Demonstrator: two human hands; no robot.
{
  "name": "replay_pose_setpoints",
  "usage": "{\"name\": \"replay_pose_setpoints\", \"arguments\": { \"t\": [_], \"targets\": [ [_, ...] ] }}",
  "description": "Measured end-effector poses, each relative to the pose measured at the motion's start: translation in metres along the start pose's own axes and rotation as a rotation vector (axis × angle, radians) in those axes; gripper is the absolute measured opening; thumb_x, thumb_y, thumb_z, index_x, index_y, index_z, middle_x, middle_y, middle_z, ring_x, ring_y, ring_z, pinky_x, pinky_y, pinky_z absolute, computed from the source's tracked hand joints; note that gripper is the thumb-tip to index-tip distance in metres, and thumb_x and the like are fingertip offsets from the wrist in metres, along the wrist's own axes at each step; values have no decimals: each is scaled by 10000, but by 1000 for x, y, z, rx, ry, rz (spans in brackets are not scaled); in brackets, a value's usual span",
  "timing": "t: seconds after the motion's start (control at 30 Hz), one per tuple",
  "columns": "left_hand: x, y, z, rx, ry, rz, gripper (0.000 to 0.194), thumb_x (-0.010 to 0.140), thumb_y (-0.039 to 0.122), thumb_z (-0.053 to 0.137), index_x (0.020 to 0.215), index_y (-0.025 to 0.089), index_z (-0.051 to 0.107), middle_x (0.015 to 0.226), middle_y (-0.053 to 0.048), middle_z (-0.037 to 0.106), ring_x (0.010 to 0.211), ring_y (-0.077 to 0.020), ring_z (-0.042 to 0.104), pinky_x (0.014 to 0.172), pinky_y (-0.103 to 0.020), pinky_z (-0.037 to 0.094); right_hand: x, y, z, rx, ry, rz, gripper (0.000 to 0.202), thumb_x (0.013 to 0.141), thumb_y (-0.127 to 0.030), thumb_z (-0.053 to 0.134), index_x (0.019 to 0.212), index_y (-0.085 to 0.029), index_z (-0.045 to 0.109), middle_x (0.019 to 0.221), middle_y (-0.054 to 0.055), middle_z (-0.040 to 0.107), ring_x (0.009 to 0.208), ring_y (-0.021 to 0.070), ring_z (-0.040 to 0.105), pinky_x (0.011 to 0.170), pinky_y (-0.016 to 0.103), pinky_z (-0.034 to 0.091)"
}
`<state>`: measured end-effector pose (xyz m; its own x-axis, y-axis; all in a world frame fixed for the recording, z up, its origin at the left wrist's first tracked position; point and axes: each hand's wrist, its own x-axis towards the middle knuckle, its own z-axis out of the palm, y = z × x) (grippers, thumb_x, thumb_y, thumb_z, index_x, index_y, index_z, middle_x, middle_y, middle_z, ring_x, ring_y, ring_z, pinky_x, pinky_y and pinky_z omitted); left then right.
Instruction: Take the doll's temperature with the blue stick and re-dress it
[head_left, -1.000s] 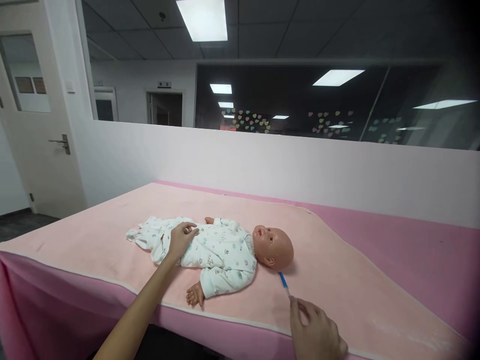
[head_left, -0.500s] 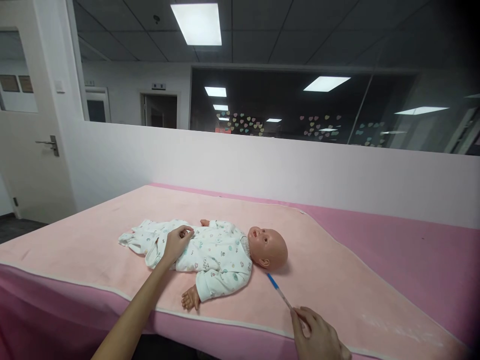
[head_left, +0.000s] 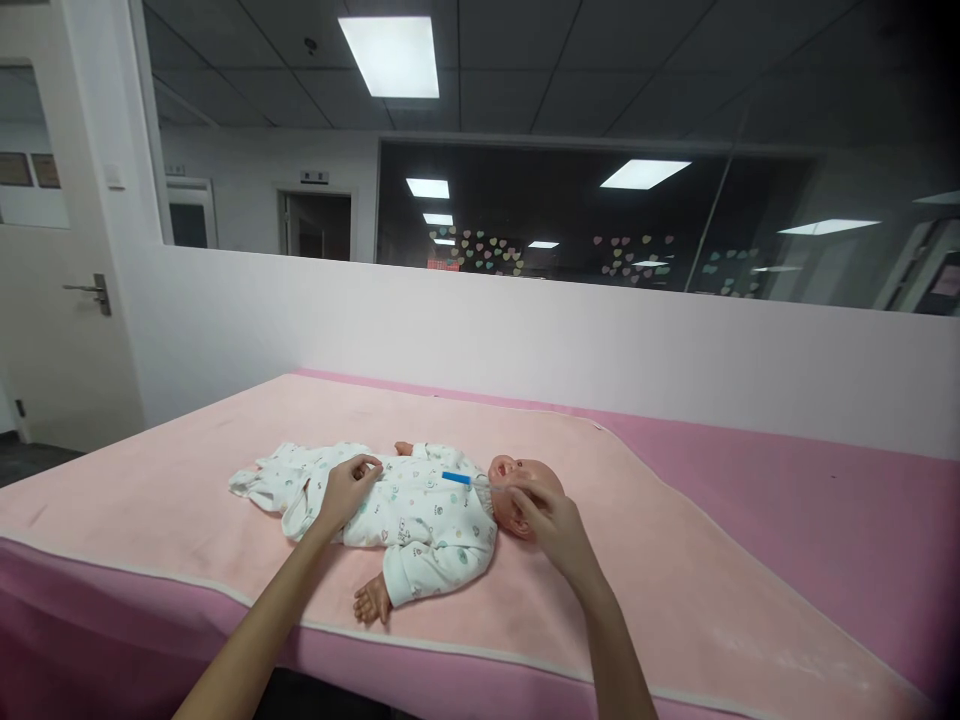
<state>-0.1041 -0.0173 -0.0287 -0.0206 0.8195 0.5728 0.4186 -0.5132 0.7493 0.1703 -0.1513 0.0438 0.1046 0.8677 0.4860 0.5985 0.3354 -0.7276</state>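
A baby doll in a white patterned suit lies on its back, its head to the right and its legs to the left. My left hand rests on the suit near the doll's waist, thumb and fingertips close together; whether they pinch the cloth cannot be made out. In my right hand, in front of the doll's head, is a thin clear stick with a blue end. The blue end points left, over the doll's upper chest. My right fingers partly hide the doll's face.
A peach mat with a white edge lies over a pink cover on the table. Behind stands a low white wall with dark glass above it. At the far left is a door with a metal handle.
My right hand has moved up and left from the mat's front edge to the doll's head, and the stick has swung to point left over the chest. My left hand stays at the waist.
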Motion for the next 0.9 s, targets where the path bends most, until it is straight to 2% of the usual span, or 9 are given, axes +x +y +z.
{"name": "replay_pose_setpoints", "arguments": {
  "t": [0.07,0.13,0.27,0.4,0.53,0.63,0.73,0.8,0.9],
  "targets": [
    [-2,2,-1,-10,3,25,223,745,373,531,754,177,637,507,38,470,503,-122,432,483,-218,319,18,-1,12,47,-31,-54,314,789,-457,467,842,-220,665,827,37,655,763,184,583,700,289,439],
    [-4,7,-4,-41,42,108,231,776,363,507,751,168,627,567,17,525,527,-125,456,497,-226,342,28,-3,23,94,-40,-84,313,794,-450,466,867,-222,667,806,32,653,688,159,576,687,291,442],
    [-7,26,-6,-31,216,428,191,811,276,469,837,163,620,663,-16,561,556,-128,467,523,-246,371,31,-9,38,137,-34,-103,275,788,-419,497,870,-225,674,794,28,655,649,138,561,681,291,443],
    [0,51,4,47,258,731,194,780,178,519,959,167,592,702,-24,569,621,-141,503,583,-259,410,27,-13,44,259,-72,-99,256,773,-398,528,859,-207,674,715,25,632,636,136,546,604,270,453],
    [7,64,19,155,283,890,99,807,128,473,791,158,566,668,-38,571,605,-142,486,552,-254,364,23,-19,42,289,-71,-132,253,799,-395,496,791,-195,651,617,2,584,615,126,524,575,249,436],
    [10,67,26,220,336,956,223,861,158,373,677,162,498,566,-26,493,521,-138,412,500,-261,300,23,-23,37,166,-33,-188,286,837,-382,440,674,-199,587,545,-25,529,582,108,493,586,237,394],
    [11,65,35,242,378,1047,332,906,227,289,610,176,431,511,-15,427,490,-141,379,485,-269,271,25,-19,41,55,66,-229,341,872,-365,367,585,-200,447,475,-54,436,488,90,417,570,241,350],
    [12,61,41,246,404,1092,375,922,271,256,591,182,407,483,-1,391,467,-137,356,471,-268,253,28,-11,51,-21,212,-263,351,890,-339,309,570,-205,357,470,-53,394,472,96,378,554,252,324],
    [12,51,48,267,417,1087,392,931,310,239,607,180,417,466,14,367,439,-128,327,452,-263,229,29,6,71,-139,434,-333,324,895,-279,259,580,-212,295,498,-39,362,482,110,351,540,269,297]
  ]
}}
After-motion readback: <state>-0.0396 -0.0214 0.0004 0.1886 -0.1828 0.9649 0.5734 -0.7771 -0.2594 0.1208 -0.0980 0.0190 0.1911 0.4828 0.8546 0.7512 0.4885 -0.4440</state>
